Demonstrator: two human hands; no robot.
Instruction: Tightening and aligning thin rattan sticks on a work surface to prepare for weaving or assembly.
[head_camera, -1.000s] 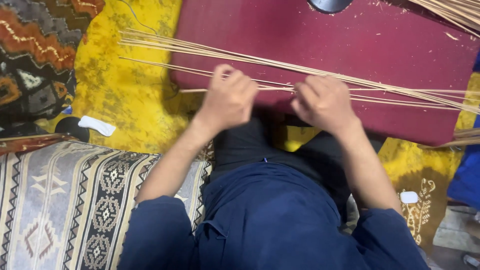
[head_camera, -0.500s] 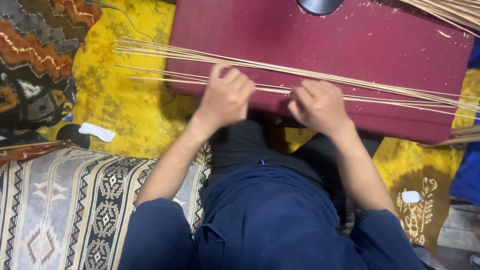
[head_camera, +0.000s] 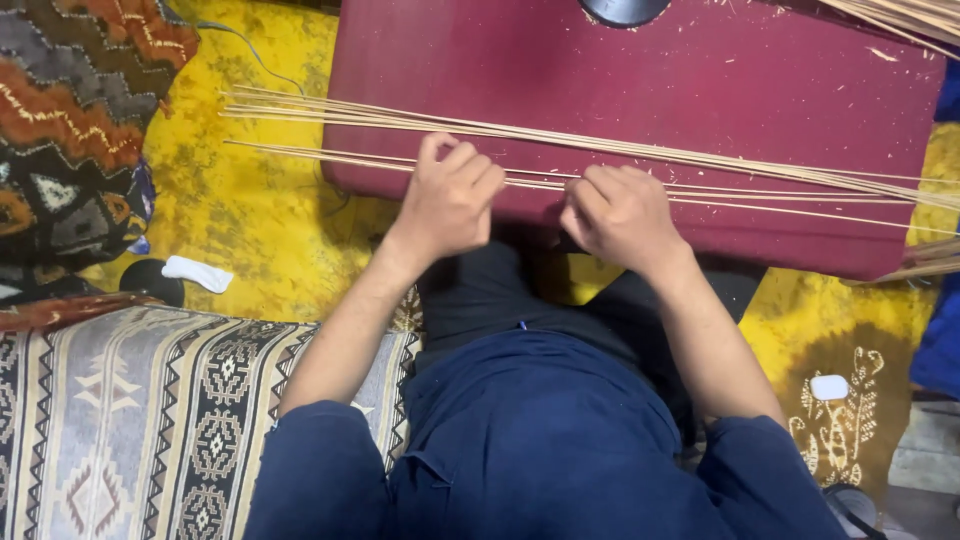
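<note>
Several long thin bamboo sticks (head_camera: 700, 160) lie across a dark red low table (head_camera: 650, 80), their tips jutting past its left edge over the yellow cloth. My left hand (head_camera: 450, 195) is curled on the sticks near the table's front edge, fingers closed over them. My right hand (head_camera: 620, 215) sits a little to the right, also curled on the same sticks. Both forearms come up from my blue sleeves, and my lap in dark trousers lies below the table edge.
A yellow patterned cloth (head_camera: 250, 210) covers the floor. A striped woven cushion (head_camera: 120, 420) lies at lower left, a zigzag-patterned textile (head_camera: 70, 130) at upper left. More sticks (head_camera: 900, 15) are at the top right. A dark round object (head_camera: 625, 10) sits at the table's far edge.
Both hands have stayed on the sticks. The view has shifted slightly, so the table and sticks sit a little higher and the sticks lie closer together.
</note>
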